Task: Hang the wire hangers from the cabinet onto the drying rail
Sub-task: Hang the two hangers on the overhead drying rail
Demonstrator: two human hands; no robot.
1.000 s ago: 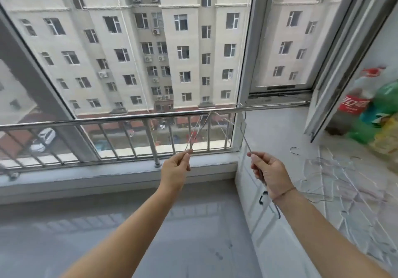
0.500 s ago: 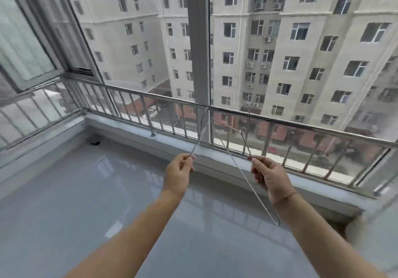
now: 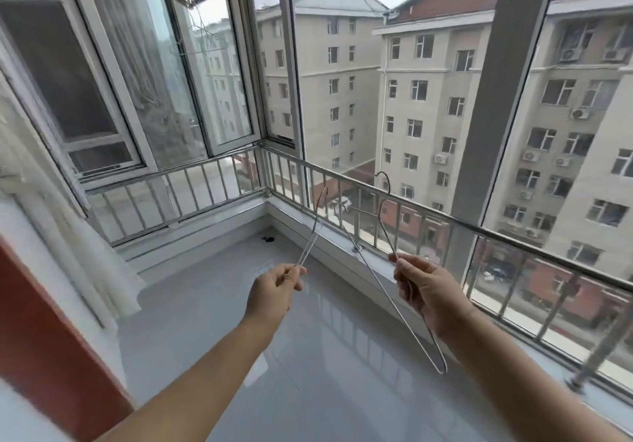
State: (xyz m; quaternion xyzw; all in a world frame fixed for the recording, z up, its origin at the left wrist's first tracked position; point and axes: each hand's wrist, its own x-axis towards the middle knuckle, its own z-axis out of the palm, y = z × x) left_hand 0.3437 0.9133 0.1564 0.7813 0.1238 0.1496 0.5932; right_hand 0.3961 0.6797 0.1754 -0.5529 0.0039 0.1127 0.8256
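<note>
My left hand [image 3: 274, 293] pinches the lower end of a thin wire hanger [image 3: 312, 229] that points up and away, seen nearly edge-on. My right hand [image 3: 423, 289] grips a second wire hanger [image 3: 383, 290]; its hook stands up near the railing top and its long bar runs down past my wrist. Both hands are held out over the balcony floor, a little short of the metal railing [image 3: 445, 220]. High at the upper left, thin wire shapes [image 3: 205, 42] hang by the open window; I cannot tell what they hang from.
The steel railing runs along the glazed balcony's far and right sides above a white sill [image 3: 342, 256]. An open window sash [image 3: 219, 75] leans inward at the upper left. A white curtain [image 3: 78, 236] and red frame [image 3: 44, 332] stand at the left. The floor is glossy grey tile [image 3: 308, 373].
My view has swung left, away from the cabinet with the hangers and bottles, toward the balcony's left corner. Both hands kept their hangers and stayed in front of me.
</note>
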